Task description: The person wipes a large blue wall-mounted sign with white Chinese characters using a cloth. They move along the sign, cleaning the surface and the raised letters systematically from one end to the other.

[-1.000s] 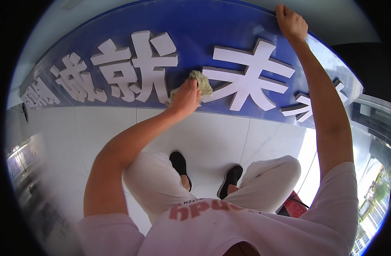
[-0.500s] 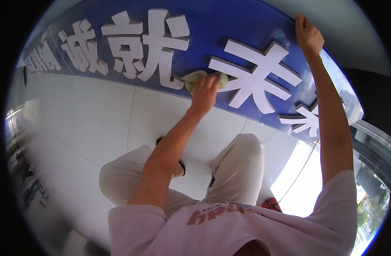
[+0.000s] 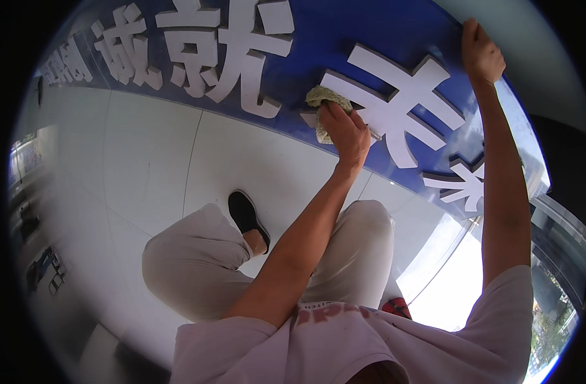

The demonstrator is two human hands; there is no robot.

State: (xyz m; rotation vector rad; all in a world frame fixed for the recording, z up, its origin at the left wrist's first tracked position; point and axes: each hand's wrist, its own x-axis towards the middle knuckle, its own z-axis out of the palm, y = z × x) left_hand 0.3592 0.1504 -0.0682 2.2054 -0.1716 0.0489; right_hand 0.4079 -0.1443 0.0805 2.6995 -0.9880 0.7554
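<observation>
A long blue sign board (image 3: 318, 38) stretches across the top of the view, with several thick raised white characters on it. My left hand (image 3: 349, 131) is closed on a pale yellow-green cloth (image 3: 329, 97). The cloth lies bunched over the lower left strokes of the large white character (image 3: 395, 96) right of the middle, so part of that character is hidden. At the upper right, my right hand (image 3: 483, 56) is closed over the board's top edge, its fingertips hidden.
Pale floor tiles (image 3: 152, 153) spread below the board. My bent knees and a black shoe (image 3: 245, 211) are close beneath my left arm. A red and black object (image 3: 396, 308) shows by my right leg. Bright light falls at the right, beside glass.
My left hand has moved right with the cloth, from the gap between two characters onto the large one. The view has shifted slightly; my right hand keeps its hold on the edge.
</observation>
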